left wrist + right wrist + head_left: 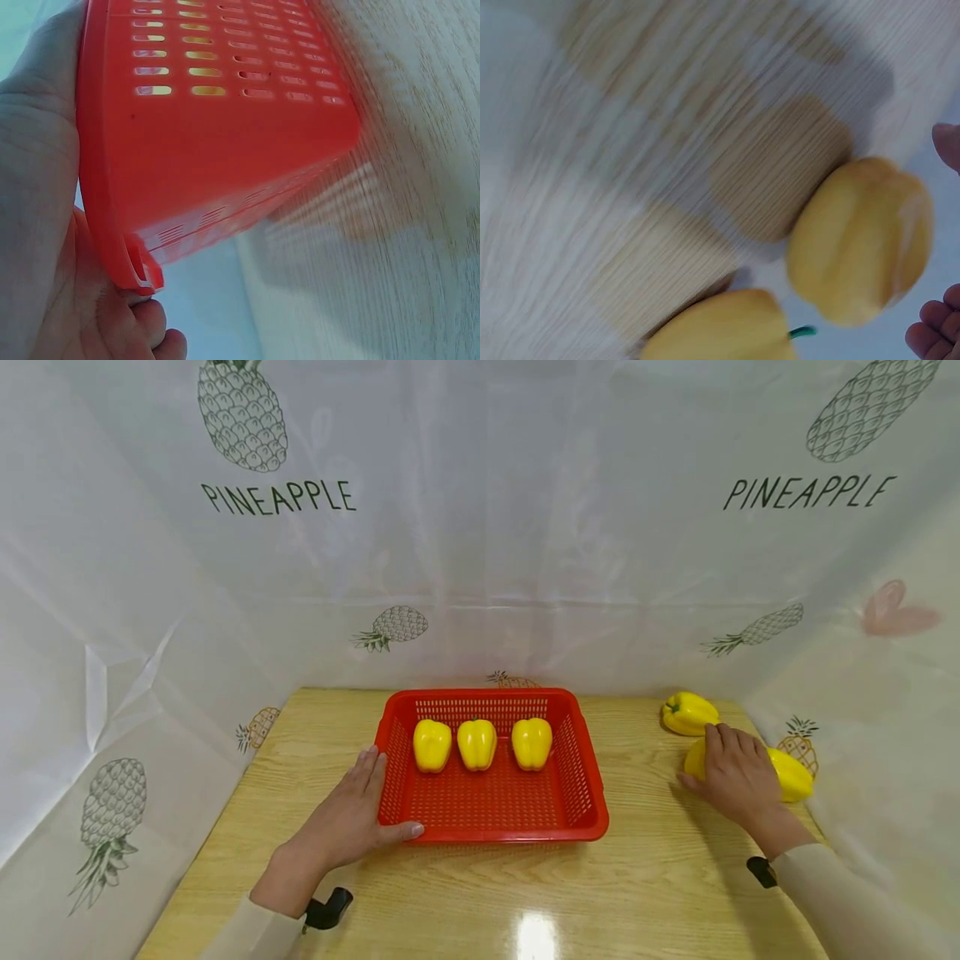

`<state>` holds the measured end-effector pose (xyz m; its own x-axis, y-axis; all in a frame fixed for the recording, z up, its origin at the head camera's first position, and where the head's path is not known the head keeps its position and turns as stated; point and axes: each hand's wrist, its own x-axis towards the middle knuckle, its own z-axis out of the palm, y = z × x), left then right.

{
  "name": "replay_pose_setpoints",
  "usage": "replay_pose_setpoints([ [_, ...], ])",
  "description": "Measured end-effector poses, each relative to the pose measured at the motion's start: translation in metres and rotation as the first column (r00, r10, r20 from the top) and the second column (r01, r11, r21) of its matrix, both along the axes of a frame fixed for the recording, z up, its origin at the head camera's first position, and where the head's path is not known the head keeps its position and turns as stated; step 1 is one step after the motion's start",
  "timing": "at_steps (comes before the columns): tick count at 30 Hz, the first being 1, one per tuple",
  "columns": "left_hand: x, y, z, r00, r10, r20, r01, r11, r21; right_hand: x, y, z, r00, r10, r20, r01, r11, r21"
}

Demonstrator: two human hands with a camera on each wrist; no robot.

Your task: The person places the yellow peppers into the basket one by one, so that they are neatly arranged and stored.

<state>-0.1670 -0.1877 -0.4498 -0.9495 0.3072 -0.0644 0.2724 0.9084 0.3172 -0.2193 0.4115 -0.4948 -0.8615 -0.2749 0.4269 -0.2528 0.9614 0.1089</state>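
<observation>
Wooden table [660, 877], glossy yellow pepper [791, 774]

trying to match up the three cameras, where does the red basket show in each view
Head view: the red basket sits mid-table with three yellow peppers in it; the left hand rests on its left edge.
Left wrist view: the basket fills the upper left, seen from outside its slotted wall, the hand at its rim.
Right wrist view: the basket is not in it.
Shared landmark: the wooden table.
</observation>
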Motion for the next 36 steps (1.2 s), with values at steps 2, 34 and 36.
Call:
replay_pose_setpoints([
  [2, 0.000, 0.000, 0.000, 1.000, -0.002, 0.002, 0.002, 1.000, 0.004, 0.001, 0.006, 0.000, 1.000, -0.012, 0.015, 0.012, 1.000, -0.001],
  [34, 0.001, 0.001, 0.002, 1.000, -0.004, 0.011, 0.003, 1.000, 0.014, 0.000, 0.012, -0.008, 0.982, -0.080, 0.169, 0.081, 0.997, -0.003],
  [36, 0.001, 0.001, 0.002, 1.000, -0.004, 0.009, 0.003, 1.000, 0.017, 0.000, 0.010, -0.008, 0.984, -0.080, 0.157, 0.080, 0.997, 0.008],
])
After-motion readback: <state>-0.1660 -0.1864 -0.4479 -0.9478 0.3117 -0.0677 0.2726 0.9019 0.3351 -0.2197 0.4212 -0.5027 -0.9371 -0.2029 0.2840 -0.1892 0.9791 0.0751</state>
